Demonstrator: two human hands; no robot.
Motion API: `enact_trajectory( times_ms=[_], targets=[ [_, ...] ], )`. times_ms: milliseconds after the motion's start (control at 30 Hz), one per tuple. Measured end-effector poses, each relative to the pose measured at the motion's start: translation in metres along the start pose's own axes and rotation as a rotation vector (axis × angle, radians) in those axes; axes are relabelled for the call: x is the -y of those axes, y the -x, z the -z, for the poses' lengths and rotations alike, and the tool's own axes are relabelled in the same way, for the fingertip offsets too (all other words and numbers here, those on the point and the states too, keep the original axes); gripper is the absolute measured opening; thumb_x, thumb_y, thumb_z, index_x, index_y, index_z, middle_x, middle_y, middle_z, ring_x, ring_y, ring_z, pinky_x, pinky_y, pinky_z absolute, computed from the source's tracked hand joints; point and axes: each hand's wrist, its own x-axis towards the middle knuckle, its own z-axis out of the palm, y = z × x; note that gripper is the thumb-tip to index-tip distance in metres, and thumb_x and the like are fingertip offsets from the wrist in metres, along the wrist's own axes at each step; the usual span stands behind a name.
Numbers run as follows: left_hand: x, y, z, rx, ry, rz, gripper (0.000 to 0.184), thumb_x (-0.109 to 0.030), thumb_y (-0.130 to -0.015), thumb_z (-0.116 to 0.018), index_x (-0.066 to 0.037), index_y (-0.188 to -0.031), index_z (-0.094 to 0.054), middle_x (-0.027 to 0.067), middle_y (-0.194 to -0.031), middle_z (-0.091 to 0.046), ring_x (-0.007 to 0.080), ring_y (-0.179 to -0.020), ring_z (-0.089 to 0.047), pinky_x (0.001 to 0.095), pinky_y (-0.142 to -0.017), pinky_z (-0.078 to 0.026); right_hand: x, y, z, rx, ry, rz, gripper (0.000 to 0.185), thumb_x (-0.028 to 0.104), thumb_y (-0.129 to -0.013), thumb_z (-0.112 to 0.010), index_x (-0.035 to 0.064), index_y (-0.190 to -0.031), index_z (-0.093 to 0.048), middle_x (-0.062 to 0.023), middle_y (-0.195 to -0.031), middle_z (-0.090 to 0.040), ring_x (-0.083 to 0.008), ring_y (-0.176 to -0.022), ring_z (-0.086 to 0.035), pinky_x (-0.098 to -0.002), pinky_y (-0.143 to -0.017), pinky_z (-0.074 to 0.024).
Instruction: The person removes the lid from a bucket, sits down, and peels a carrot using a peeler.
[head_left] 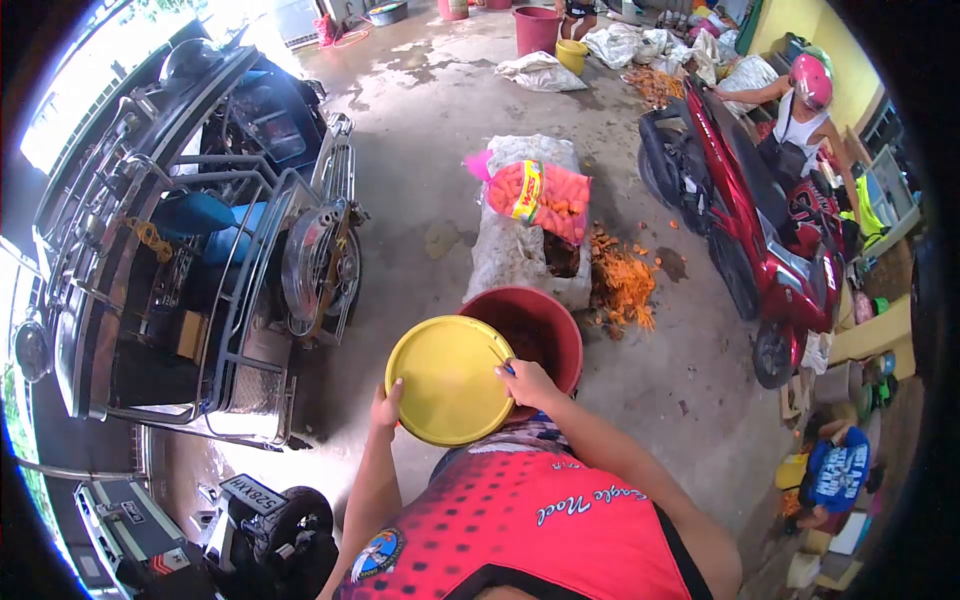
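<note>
Both hands hold a round yellow basin (450,382) at its rim, over the near left part of a large dark red tub (572,345). My left hand (387,402) grips the left edge, thumb on the rim. On the right edge, my right hand (528,382) is closed round the rim and a small tool with a blue handle (509,369). Beyond the tub, a bag of orange pieces with a yellow label (540,198) rests on a pale, lumpy block (497,255). Orange peelings (623,285) lie on the floor to its right.
A three-wheeled vehicle (240,220) stands at left, with a motorcycle (290,525) below it. At right are a red scooter (740,190) and a person in a pink helmet (800,120). Someone in blue (838,470) sits lower right. White sacks (540,72) lie at the back.
</note>
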Motion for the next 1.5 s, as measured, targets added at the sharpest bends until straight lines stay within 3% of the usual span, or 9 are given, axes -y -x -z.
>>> enact_trajectory(
  times_ms=[367, 667, 767, 1067, 1167, 1267, 1367, 1467, 1500],
  targets=[
    [-0.004, 0.002, -0.003, -0.046, 0.023, -0.003, 0.059, -0.042, -0.098, -0.070, 0.003, -0.134, -0.057, 0.0128, -0.117, -0.068, 0.0205, -0.105, -0.065, 0.0354, -0.091, -0.051, 0.000, -0.003, 0.001, -0.013, 0.028, 0.022, 0.042, 0.040, -0.104, -0.056, 0.0007, -0.096, -0.069, -0.0151, -0.068, -0.070, -0.0326, -0.064, -0.072, -0.0452, -0.067, -0.0560],
    [0.003, -0.004, 0.001, -0.030, -0.012, 0.034, 0.065, -0.044, -0.098, -0.070, 0.005, -0.138, -0.054, 0.0151, -0.125, -0.067, 0.0229, -0.110, -0.065, 0.0350, -0.095, -0.051, 0.000, -0.001, 0.000, -0.030, -0.020, 0.027, 0.043, 0.041, -0.104, -0.055, 0.0001, -0.096, -0.068, -0.0155, -0.069, -0.071, -0.0326, -0.065, -0.072, -0.0460, -0.065, -0.0555],
    [0.004, -0.001, -0.002, -0.074, 0.013, -0.003, 0.059, -0.046, -0.097, -0.069, 0.001, -0.132, -0.059, 0.0140, -0.116, -0.070, 0.0221, -0.104, -0.066, 0.0365, -0.091, -0.052, 0.008, 0.003, 0.004, 0.025, -0.033, -0.046, 0.043, 0.041, -0.105, -0.055, 0.0002, -0.097, -0.068, -0.0151, -0.070, -0.071, -0.0321, -0.065, -0.072, -0.0453, -0.065, -0.0554],
    [0.024, -0.016, 0.004, -0.051, 0.017, -0.038, 0.060, -0.048, -0.097, -0.069, 0.001, -0.132, -0.059, 0.0145, -0.117, -0.070, 0.0225, -0.105, -0.066, 0.0369, -0.091, -0.052, 0.007, 0.002, 0.002, 0.000, 0.029, 0.017, 0.043, 0.041, -0.105, -0.055, 0.0008, -0.099, -0.069, -0.0148, -0.069, -0.071, -0.0330, -0.066, -0.072, -0.0445, -0.067, -0.0564],
    [0.006, -0.005, 0.004, -0.010, 0.015, 0.018, 0.065, -0.041, -0.098, -0.071, 0.005, -0.140, -0.051, 0.0138, -0.126, -0.066, 0.0228, -0.112, -0.065, 0.0348, -0.096, -0.051, 0.004, 0.000, 0.000, -0.001, 0.044, 0.013, 0.043, 0.041, -0.105, -0.055, 0.0010, -0.100, -0.070, -0.0150, -0.070, -0.072, -0.0328, -0.068, -0.073, -0.0449, -0.069, -0.0568],
    [0.002, -0.004, 0.002, 0.006, 0.034, 0.018, 0.063, -0.041, -0.098, -0.070, 0.004, -0.140, -0.052, 0.0134, -0.125, -0.066, 0.0225, -0.112, -0.065, 0.0350, -0.096, -0.051, -0.005, -0.004, -0.002, -0.004, 0.022, 0.074, 0.040, 0.037, -0.106, -0.057, -0.0023, -0.107, -0.066, -0.0112, -0.066, -0.070, -0.0215, -0.047, -0.065, -0.0376, -0.053, -0.0538],
    [0.002, -0.006, 0.003, 0.001, -0.007, 0.003, 0.060, -0.040, -0.100, -0.068, 0.003, -0.139, -0.054, 0.0128, -0.125, -0.067, 0.0218, -0.110, -0.065, 0.0352, -0.095, -0.052, -0.006, -0.007, -0.002, 0.006, 0.038, 0.039, 0.040, 0.037, -0.106, -0.057, -0.0023, -0.107, -0.067, -0.0115, -0.065, -0.070, -0.0217, -0.047, -0.064, -0.0378, -0.053, -0.0535],
    [0.005, -0.006, 0.000, -0.002, 0.058, -0.062, 0.062, -0.048, -0.097, -0.069, 0.002, -0.131, -0.058, 0.0137, -0.115, -0.068, 0.0220, -0.104, -0.065, 0.0367, -0.090, -0.052, 0.008, -0.001, 0.004, 0.005, 0.042, -0.024, 0.044, 0.042, -0.105, -0.054, 0.0012, -0.100, -0.070, -0.0157, -0.072, -0.072, -0.0335, -0.070, -0.073, -0.0470, -0.071, -0.0564],
    [0.007, -0.007, 0.000, -0.004, 0.042, -0.046, 0.062, -0.049, -0.097, -0.069, 0.002, -0.131, -0.058, 0.0138, -0.115, -0.068, 0.0221, -0.104, -0.065, 0.0368, -0.090, -0.052, 0.008, -0.001, 0.004, 0.007, 0.042, -0.023, 0.044, 0.042, -0.105, -0.054, 0.0010, -0.100, -0.070, -0.0158, -0.072, -0.072, -0.0335, -0.070, -0.073, -0.0470, -0.071, -0.0563]
  ],
)
